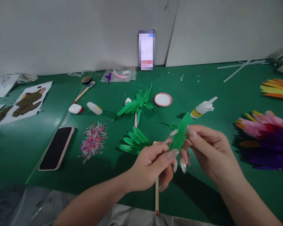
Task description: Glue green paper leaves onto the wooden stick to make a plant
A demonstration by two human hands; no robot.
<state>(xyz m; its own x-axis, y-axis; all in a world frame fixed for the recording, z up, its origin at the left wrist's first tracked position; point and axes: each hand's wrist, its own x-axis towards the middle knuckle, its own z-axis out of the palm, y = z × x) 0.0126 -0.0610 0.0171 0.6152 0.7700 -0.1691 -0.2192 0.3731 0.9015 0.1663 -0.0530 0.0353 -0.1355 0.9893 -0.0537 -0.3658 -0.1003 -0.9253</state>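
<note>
A single green feather [181, 133] is pinched between both hands, above the table's near half. My left hand [155, 163] grips its lower end between thumb and fingers. The thumb and index finger of my right hand [207, 150] are closed on its right edge. Under my left hand lies a wooden stick [157, 196], its upper part mostly hidden. Several green feathers [133, 141] fan out to the left of that hand. Farther back sits a pile of green feathers [138, 103] with a pale pink stick below it.
A glue bottle [201, 109] and a round white lid [163, 99] stand behind the hands. Colourful feathers [269, 141] lie at right. To the left are a phone [57, 148], loose confetti [94, 141], a small bottle [94, 108] and a brush [84, 92].
</note>
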